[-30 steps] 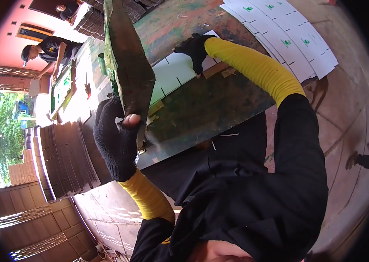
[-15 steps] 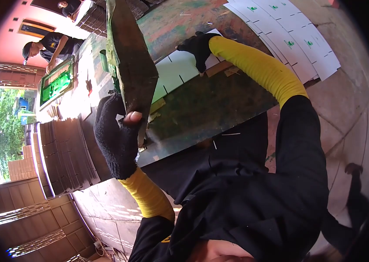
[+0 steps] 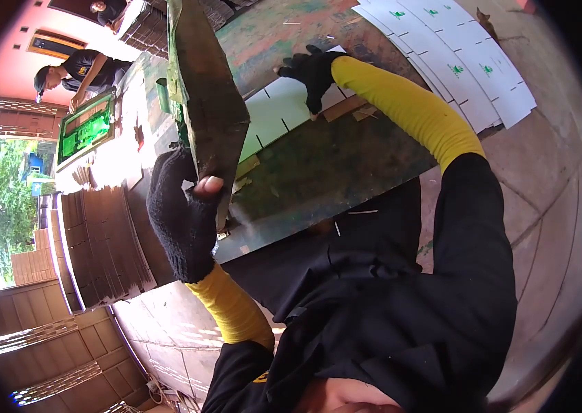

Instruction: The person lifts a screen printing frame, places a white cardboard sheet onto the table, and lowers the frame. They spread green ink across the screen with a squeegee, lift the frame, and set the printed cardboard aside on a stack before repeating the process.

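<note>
Farthest left, a stack of brown sheets [image 3: 101,241] sits by the near left corner of your table [image 3: 318,172]. Beyond it, a co-worker [image 3: 84,69] in a dark top bends over a green screen [image 3: 86,134] set in a frame, with both of that person's arms reaching towards it. Next comes your left hand [image 3: 184,213], in a black fingerless glove, closed around the lower part of a dark panel [image 3: 208,96], its bare thumb tip pressed on the face. The panel stands steeply tilted up from the table; you see it nearly edge-on, so it is probably a printing frame, its narrow side stained pale green. Just right of the panel, a white sheet [image 3: 270,113] with short black marks lies on the table, back from the near edge and partly hidden behind the panel. Your right hand [image 3: 310,74], gloved the same way, is open over the sheet's right part, fingers spread, gripping nothing. Just beside it, nearer you, lies a brown strip [image 3: 344,109]. At the table's right edge, white printed sheets [image 3: 452,58] with green logos overlap in a fan.
</note>
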A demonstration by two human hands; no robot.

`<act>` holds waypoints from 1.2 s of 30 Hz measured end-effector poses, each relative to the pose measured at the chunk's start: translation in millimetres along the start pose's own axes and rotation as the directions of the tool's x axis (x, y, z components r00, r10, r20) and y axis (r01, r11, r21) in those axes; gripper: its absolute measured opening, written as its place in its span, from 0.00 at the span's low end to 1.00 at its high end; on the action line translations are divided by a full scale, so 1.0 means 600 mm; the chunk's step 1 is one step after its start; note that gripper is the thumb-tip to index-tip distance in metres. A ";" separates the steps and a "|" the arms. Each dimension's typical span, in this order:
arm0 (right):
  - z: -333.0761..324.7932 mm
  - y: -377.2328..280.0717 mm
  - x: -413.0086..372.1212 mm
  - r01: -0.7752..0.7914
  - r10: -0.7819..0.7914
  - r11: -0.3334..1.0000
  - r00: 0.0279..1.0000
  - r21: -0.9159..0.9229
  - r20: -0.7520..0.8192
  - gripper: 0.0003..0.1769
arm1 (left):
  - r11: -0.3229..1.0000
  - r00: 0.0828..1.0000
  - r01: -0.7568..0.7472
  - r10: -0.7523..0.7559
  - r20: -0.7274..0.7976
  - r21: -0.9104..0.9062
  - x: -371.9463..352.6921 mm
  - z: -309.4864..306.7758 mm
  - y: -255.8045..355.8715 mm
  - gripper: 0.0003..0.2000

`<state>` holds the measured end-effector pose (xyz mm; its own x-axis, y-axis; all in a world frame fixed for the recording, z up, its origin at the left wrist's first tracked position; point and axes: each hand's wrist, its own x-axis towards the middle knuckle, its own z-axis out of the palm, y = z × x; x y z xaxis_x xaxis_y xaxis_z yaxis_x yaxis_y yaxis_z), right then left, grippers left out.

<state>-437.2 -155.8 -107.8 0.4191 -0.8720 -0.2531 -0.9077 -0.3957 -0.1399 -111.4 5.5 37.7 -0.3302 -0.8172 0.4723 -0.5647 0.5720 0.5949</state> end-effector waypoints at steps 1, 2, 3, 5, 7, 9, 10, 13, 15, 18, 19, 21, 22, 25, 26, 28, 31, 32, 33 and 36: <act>0.002 0.002 -0.006 -0.023 0.021 1.000 0.993 -0.013 -0.113 0.77 | 1.000 1.000 0.015 -0.015 0.010 -0.018 0.001 0.000 0.001 0.28; 0.005 0.002 -0.011 -0.043 0.037 0.999 0.974 -0.022 -0.224 0.73 | 1.000 1.000 0.021 -0.021 0.006 -0.016 0.001 -0.001 0.000 0.28; 0.015 0.008 -0.013 -0.033 0.027 0.999 0.976 -0.023 -0.218 0.73 | 1.000 1.000 0.001 -0.001 0.006 -0.024 0.001 -0.001 0.000 0.28; 0.034 0.030 -0.025 -0.014 0.141 0.976 0.802 0.218 -0.581 0.53 | 0.999 0.999 -0.036 0.036 -0.002 -0.040 0.002 -0.002 -0.002 0.27; 0.061 0.041 -0.066 -0.143 0.168 0.985 0.657 0.096 -0.735 0.36 | 0.998 0.999 -0.040 0.040 -0.018 -0.039 0.004 -0.003 -0.004 0.27; 0.103 0.063 -0.102 -0.193 0.156 0.980 0.591 0.049 -0.792 0.30 | 0.996 0.997 -0.071 0.070 -0.021 -0.047 0.003 -0.001 -0.006 0.27; 0.113 0.062 -0.122 -0.186 0.150 0.981 0.597 0.046 -0.788 0.30 | 0.997 0.998 -0.062 0.061 -0.025 -0.046 0.002 -0.001 -0.006 0.27; 0.117 0.040 -0.185 -0.174 0.200 0.979 0.699 0.108 -0.687 0.26 | 0.999 1.000 -0.029 0.029 -0.005 -0.046 0.000 0.002 -0.003 0.26; 0.115 0.022 -0.192 -0.134 0.156 0.987 0.672 0.088 -0.724 0.25 | 0.999 1.000 -0.005 0.005 0.001 -0.045 -0.003 0.007 0.002 0.25; 0.120 0.006 -0.193 -0.070 0.078 0.997 0.596 0.045 -0.800 0.23 | 0.999 1.000 0.025 -0.024 0.016 -0.044 -0.001 0.010 0.006 0.25; 0.124 0.007 -0.190 -0.068 0.077 0.997 0.571 0.047 -0.817 0.23 | 0.999 1.000 0.001 -0.001 0.014 -0.044 -0.001 0.010 0.003 0.24; 0.127 0.012 -0.183 -0.062 0.069 0.997 0.515 0.043 -0.854 0.21 | 0.998 0.999 -0.050 0.050 0.001 -0.044 0.001 0.009 -0.004 0.24; 0.130 0.015 -0.185 -0.056 0.068 0.997 0.510 0.046 -0.857 0.21 | 0.998 0.999 -0.051 0.051 0.000 -0.036 0.002 0.007 -0.005 0.24; 0.148 0.031 -0.197 -0.164 0.078 0.986 0.471 0.000 -0.879 0.21 | 0.998 0.999 -0.049 0.049 -0.008 -0.046 0.001 0.002 -0.005 0.23; 0.153 0.030 -0.199 -0.159 0.078 0.987 0.470 0.002 -0.879 0.21 | 0.998 0.999 -0.047 0.047 -0.009 -0.040 0.000 0.003 -0.005 0.23; 0.159 0.029 -0.210 -0.210 0.109 0.978 0.545 -0.009 -0.831 0.20 | 0.994 0.999 -0.035 0.035 0.001 -0.099 0.001 0.012 -0.003 0.23; 0.164 0.037 -0.220 -0.227 0.115 0.974 0.586 -0.026 -0.802 0.18 | 0.989 0.997 -0.079 0.081 0.006 -0.126 0.005 0.040 0.004 0.22; 0.167 0.039 -0.219 -0.212 0.106 0.977 0.589 -0.026 -0.801 0.17 | 0.986 0.991 -0.128 0.130 0.011 -0.111 0.007 0.052 0.007 0.22; 0.168 0.040 -0.217 -0.194 0.095 0.981 0.592 -0.027 -0.800 0.16 | 0.980 0.984 -0.176 0.178 0.015 -0.094 0.008 0.064 0.011 0.21; 0.166 0.036 -0.217 -0.212 0.132 0.977 0.608 0.000 -0.783 0.14 | 0.965 0.968 -0.217 0.232 0.099 -0.144 0.013 0.104 0.021 0.19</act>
<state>-509.1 -22.0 -173.0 0.1179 -0.8079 0.5774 -0.9759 -0.2019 -0.0832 -168.5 2.3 8.2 -0.5254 -0.6649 0.5309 -0.3646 0.7397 0.5655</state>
